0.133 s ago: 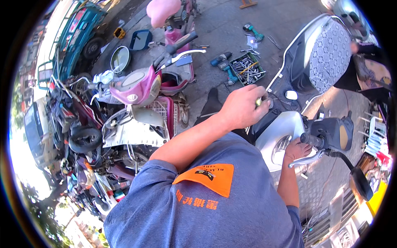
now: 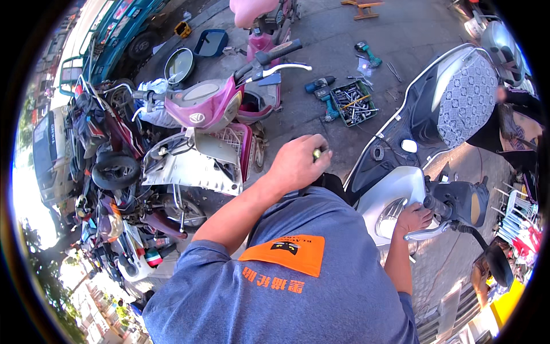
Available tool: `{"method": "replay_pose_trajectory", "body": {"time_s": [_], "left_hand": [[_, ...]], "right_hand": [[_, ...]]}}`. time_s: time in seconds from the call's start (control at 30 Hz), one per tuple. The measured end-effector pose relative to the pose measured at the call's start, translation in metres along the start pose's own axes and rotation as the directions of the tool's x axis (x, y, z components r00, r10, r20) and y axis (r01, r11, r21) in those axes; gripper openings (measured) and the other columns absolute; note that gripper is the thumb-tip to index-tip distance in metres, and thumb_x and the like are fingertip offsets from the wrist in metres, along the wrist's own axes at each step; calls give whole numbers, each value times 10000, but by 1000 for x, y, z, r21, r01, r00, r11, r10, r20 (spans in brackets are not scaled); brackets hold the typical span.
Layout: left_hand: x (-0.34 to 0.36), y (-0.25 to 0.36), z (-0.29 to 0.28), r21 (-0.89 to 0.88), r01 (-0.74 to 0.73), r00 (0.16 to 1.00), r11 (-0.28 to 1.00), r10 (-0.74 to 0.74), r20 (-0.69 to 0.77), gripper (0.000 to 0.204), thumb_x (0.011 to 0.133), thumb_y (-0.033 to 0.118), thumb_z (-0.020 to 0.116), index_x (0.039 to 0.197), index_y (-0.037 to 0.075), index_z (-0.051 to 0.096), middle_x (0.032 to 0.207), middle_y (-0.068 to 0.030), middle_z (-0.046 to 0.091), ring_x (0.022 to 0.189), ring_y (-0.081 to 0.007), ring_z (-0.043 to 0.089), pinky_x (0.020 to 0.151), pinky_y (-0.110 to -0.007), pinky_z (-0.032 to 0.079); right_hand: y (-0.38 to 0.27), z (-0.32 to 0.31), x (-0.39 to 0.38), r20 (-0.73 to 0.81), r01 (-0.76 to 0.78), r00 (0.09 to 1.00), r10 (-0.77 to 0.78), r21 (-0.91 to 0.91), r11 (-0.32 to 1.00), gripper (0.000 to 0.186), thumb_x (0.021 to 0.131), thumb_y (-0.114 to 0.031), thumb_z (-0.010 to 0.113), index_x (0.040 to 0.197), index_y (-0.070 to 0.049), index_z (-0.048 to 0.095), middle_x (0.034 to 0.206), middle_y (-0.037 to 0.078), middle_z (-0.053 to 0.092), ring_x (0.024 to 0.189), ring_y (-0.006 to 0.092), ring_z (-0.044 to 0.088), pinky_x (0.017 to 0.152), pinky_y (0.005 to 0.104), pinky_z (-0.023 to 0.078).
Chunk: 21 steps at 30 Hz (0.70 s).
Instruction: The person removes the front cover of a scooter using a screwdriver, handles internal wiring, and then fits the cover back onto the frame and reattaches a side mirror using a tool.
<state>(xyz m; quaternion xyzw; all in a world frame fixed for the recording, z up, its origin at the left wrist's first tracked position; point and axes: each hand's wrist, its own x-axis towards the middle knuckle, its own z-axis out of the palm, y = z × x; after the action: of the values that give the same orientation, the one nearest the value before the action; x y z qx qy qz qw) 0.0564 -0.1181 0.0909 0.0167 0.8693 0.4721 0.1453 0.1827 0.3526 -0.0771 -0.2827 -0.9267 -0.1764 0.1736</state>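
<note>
Slippage of the small yellowish item seems the main risk, should the left hand, closed around it, loosen. Well apart, the right hand is at the front of the white scooter, beside its handlebar grip; whether it clasps anything, I cannot tell.

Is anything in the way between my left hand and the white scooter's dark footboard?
Nothing visible is: only ground shows in the gap between your left hand, closed around a small yellowish object, and the dark footboard of the white scooter. Depth is hard to judge from this single view.
</note>
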Motion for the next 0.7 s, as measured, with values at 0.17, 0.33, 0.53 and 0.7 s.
{"method": "replay_pose_trajectory", "body": {"time_s": [0.17,0.33,0.53,0.7], "left_hand": [[-90,-30,-64,142,258,965,956,-262,11,271,957,275,671,1040,17,681,918,-216,704,898,-436,685,800,-489,539],[-177,-74,-136,64,502,852,863,-505,138,305,947,294,657,963,-6,713,839,-199,724,793,-385,692,751,-462,530],[-287,-217,-185,-314,898,370,308,-916,158,453,1006,486,668,947,41,729,663,-17,584,531,-116,498,497,-300,393],[-285,-286,-189,-810,552,361,198,-932,18,456,1017,511,671,1025,56,687,724,-37,649,510,-132,523,478,-298,412]], "right_hand": [[9,14,1,62,-25,998,24,14,1000,589,983,-410,545,1393,12,586,1474,211,559,1351,412,517,1106,578,412],[-33,-65,-20,157,110,972,-176,358,927,551,942,-231,609,1436,6,558,1476,219,524,1380,421,476,1159,555,375],[-219,-153,-56,468,-99,414,-781,876,472,361,960,-123,676,1302,-14,635,1221,174,661,1081,323,678,973,407,541],[-376,-238,-75,186,83,-87,-979,980,179,835,906,-399,778,1588,-75,419,1495,195,536,1304,364,603,1131,436,477]]}}
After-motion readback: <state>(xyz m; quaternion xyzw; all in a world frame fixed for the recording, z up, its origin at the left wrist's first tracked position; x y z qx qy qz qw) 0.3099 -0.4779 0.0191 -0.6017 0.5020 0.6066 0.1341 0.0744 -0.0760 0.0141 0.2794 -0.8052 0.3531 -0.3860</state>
